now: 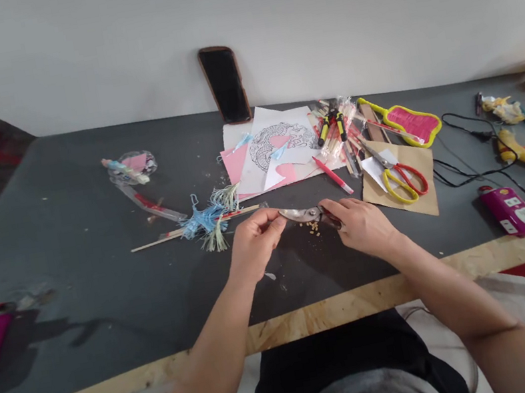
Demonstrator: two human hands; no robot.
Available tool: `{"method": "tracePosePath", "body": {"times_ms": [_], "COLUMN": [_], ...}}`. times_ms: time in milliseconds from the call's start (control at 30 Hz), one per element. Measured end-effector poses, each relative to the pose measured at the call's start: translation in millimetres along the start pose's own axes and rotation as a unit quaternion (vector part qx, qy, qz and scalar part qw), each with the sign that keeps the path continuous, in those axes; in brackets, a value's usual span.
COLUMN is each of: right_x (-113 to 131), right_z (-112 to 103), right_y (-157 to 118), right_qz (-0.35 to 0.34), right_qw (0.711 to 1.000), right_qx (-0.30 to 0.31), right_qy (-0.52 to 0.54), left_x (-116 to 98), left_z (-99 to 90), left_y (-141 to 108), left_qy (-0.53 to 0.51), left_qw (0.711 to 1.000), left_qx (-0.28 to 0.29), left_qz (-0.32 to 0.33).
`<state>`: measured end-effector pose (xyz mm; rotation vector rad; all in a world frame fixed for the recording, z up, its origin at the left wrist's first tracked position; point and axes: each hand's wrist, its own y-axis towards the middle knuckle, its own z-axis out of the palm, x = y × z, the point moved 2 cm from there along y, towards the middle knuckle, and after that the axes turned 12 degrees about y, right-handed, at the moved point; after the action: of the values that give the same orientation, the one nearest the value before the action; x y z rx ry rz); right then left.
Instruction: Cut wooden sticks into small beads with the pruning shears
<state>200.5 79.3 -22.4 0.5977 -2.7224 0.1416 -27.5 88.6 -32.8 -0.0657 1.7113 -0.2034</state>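
Note:
My right hand (362, 221) is closed around the dark red handles of a pair of pruning shears (307, 214), whose metal head points left. At the tip of that head, the thumb and fingers of my left hand (257, 241) are pinched together; what sits between them is too small to make out. Small tan cut pieces (313, 227) lie scattered on the grey tabletop (152, 317) just below the shears. Left of my left hand lies a blue star-shaped ornament (203, 220) with pale tassels, across thin wooden sticks (159, 241).
Behind my hands lie paper sheets with a dragon drawing (278, 143), a pink marker (332, 174), black-and-yellow pliers (331, 125) and scissors (395, 173). A phone (225, 84) leans on the wall. Purple boxes (513, 210) and a black cable (471, 170) lie at the sides.

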Motion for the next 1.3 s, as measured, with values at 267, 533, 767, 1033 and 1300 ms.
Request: {"method": "tracePosePath", "body": {"times_ms": [267,533,767,1033,1300], "right_x": [2.4,0.6,8.3,0.7,-5.4], "right_z": [3.6,-5.0,-5.5,0.2,2.9], "right_y": [3.4,0.4,-0.9,0.5,1.7], "right_qz": [-0.027,-0.029,-0.005,-0.022,-0.071], "right_qw": [1.0,0.999,0.999,0.997,0.995], "right_qx": [0.009,0.001,0.003,-0.058,-0.043], "right_qy": [0.009,0.026,0.035,0.044,0.057], "left_x": [1.5,-9.5,-11.4,-1.8,-3.7], "left_z": [-2.8,0.2,-1.7,-1.2,-3.9], "left_y": [-0.3,-4.2,-5.0,-1.5,-4.5], "left_qy": [0.002,-0.151,-0.16,-0.074,-0.056], "left_qw": [0.998,0.981,0.981,0.996,0.996], "left_qx": [-0.03,0.103,0.1,0.003,0.04], "left_qz": [0.05,-0.063,-0.053,0.041,0.049]}}
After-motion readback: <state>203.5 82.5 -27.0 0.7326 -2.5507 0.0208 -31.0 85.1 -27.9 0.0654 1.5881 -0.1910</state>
